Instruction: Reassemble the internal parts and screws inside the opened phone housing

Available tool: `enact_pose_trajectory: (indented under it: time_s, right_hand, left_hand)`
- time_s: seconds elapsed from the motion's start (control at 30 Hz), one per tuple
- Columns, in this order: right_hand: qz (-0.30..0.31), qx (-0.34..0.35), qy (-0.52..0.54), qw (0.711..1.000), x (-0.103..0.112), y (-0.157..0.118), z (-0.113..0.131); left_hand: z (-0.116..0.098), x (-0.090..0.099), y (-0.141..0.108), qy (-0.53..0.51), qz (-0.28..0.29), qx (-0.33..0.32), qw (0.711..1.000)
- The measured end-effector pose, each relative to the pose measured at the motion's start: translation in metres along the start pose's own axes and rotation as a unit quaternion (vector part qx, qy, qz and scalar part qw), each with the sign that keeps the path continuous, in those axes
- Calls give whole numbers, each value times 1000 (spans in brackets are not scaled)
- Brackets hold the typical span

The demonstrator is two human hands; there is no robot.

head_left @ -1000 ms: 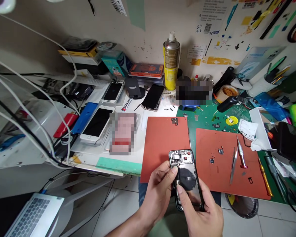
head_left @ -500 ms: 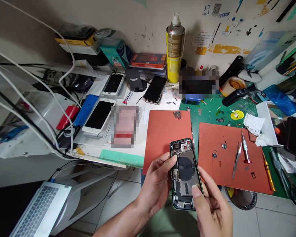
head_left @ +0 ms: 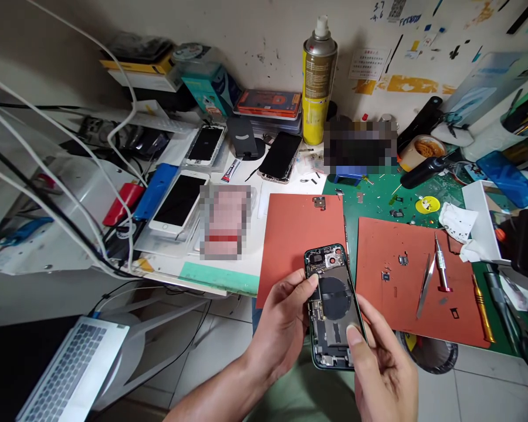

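Between my two hands is an opened smartphone (head_left: 334,293), tilted, its inner parts showing: a camera module at the top, a dark round patch in the middle, a circuit board along the left. My left hand (head_left: 286,316) grips its left edge, thumb on the board side. My right hand (head_left: 381,357) holds the lower right edge, thumb resting on the inside near the bottom. Under the phone's upper end lies the left red mat (head_left: 303,228), with a small metal part (head_left: 319,202) near its top. Fingers behind the phone are hidden.
On the right red mat (head_left: 378,305) lie tweezers (head_left: 426,287), a silver screwdriver (head_left: 441,264), a gold screwdriver (head_left: 479,302) and small parts. A yellow spray can (head_left: 317,88) stands at the back. A white phone (head_left: 179,202) lies left; a laptop (head_left: 74,369) sits lower left.
The whole view has shifted slightly, so the bench and things appear a little to the right. Both hands keep their hold on the smartphone, with hardly any change in its pose.
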State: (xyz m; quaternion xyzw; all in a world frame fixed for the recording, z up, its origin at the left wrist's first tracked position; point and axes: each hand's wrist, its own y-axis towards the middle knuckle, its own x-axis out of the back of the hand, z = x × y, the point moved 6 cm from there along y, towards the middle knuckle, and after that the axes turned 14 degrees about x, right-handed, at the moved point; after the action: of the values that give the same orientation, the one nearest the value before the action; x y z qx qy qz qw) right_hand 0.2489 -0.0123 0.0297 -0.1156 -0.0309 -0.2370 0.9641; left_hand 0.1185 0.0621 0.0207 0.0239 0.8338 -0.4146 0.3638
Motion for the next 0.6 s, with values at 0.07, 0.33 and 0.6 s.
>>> enact_pose_trajectory:
  time_s: [0.07,0.33,0.6]
  right_hand:
    - [-18,76,-62,995,4,6,8]
    - [102,437,-253,857,-17,19,40]
    - [120,381,-292,869,-31,27,22]
  left_hand:
    - [-2,-1,0,12,4,-23,1000]
    - [6,14,6,54,-12,-123,991]
    - [17,24,11,110,-29,-145,983]
